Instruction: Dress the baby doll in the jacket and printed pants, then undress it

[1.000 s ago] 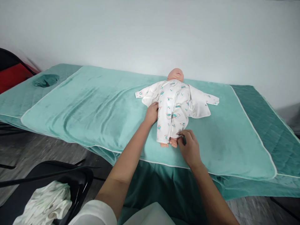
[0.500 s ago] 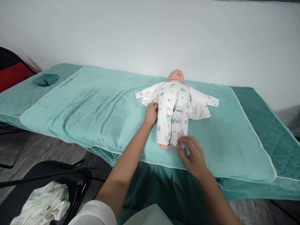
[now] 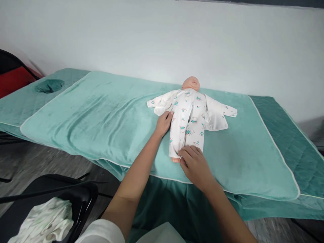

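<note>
A baby doll (image 3: 191,83) lies on its back with its head toward the wall. White printed baby trousers (image 3: 193,119) cover its body from the chest to the ankles. A white baby shirt (image 3: 216,116) is spread open under it, sleeves stretched to both sides. My left hand (image 3: 164,124) is at the left edge of the trousers, its fingers bent and closed against the cloth at hip height. Lower down, my right hand (image 3: 194,165) pinches the cuff of the left-hand trouser leg. One doll foot (image 3: 175,160) shows below that cuff; the other is hidden behind my right hand.
A light green blanket (image 3: 106,111) covers the darker green massage bed (image 3: 286,128), which has a face hole (image 3: 50,86) at its left end. White wall stands behind. A black chair (image 3: 81,202) at lower left holds a crumpled patterned cloth (image 3: 47,219). A red item (image 3: 15,81) sits at far left.
My right hand has moved left, from the right-hand trouser cuff to the left-hand one. My left hand stays at the trousers' edge, its fingers shifted slightly. The view has tilted a little.
</note>
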Tool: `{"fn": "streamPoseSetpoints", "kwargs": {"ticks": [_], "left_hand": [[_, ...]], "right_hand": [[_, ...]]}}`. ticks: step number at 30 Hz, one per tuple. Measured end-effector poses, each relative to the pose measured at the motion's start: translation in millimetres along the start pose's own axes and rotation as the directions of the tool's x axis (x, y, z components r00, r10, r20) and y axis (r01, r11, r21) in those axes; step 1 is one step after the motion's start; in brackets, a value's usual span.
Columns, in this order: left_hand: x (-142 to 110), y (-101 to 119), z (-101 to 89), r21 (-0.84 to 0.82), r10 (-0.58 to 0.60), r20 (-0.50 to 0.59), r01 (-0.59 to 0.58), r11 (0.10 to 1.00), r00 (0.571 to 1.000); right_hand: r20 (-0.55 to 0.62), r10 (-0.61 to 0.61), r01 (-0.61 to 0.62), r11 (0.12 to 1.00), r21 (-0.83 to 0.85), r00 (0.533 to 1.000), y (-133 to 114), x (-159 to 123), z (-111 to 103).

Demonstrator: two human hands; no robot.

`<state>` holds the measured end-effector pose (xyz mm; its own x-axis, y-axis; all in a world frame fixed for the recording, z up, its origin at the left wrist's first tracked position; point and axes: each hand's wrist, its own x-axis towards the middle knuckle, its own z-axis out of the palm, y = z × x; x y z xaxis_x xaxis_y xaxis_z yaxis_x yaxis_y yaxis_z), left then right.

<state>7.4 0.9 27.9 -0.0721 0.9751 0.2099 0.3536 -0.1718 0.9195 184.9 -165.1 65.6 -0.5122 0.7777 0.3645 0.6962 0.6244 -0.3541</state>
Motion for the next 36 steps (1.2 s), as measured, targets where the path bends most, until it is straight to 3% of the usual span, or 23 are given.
{"fn": "streamPoseSetpoints", "kwargs": {"ticks": [4,9,13,16,18,20,22,24,26,31,36], "left_hand": [[-1.3,-1.4,-2.6,-0.168,-0.025,0.035,0.03,0.985,0.999],[-0.9,-5.3,-2.7,-0.265,-0.032,-0.01,0.028,0.964,0.999],[3.1,-9.6,1.6,0.001,0.096,-0.033,-0.096,0.995,0.995],[5.6,-11.9,5.4,0.301,0.207,0.033,-0.207,0.931,0.978],[5.3,-12.4,6.7,0.431,0.234,0.14,-0.272,0.861,0.962],[3.2,-12.5,6.4,0.501,0.247,0.229,-0.331,0.799,0.942],[0.5,-12.9,5.0,0.523,0.274,0.293,-0.393,0.756,0.916],[-1.0,-14.5,3.7,0.507,0.308,0.344,-0.452,0.734,0.887],[0.0,-17.0,3.5,0.463,0.353,0.38,-0.506,0.728,0.855],[13.4,-21.6,8.9,0.318,0.513,0.406,-0.643,0.697,0.756],[25.4,-15.0,12.8,0.231,0.534,0.365,-0.63,0.741,0.763]], "right_hand": [[-0.06,-0.023,0.032,0.987,0.156,0.998,-5.1,-1.3,-5.8],[-0.036,-0.054,0.059,0.984,0.166,0.998,-3.3,-4.4,-8.1],[-0.001,-0.085,0.083,0.975,0.205,0.996,3.3,-6.8,-15.6],[-0.078,-0.022,0.047,0.94,0.338,0.997,21.5,-6.5,-23.2],[-0.198,0.099,-0.023,0.935,0.354,0.975,46.2,-3.5,-23.9],[-0.341,0.23,-0.152,0.959,0.24,0.912,80.0,2.2,-19.4],[-0.381,0.278,-0.265,0.96,0.089,0.882,116.2,9.6,-11.4],[-0.323,0.238,-0.263,0.964,-0.037,0.916,146.2,16.8,-3.1],[-0.237,0.15,-0.18,0.977,-0.113,0.96,164.8,22.7,2.8],[-0.106,0.03,-0.056,0.966,-0.252,0.994,175.9,34.7,7.9],[-0.042,-0.038,0.025,0.964,-0.264,0.998,183.3,49.4,10.2]]}}
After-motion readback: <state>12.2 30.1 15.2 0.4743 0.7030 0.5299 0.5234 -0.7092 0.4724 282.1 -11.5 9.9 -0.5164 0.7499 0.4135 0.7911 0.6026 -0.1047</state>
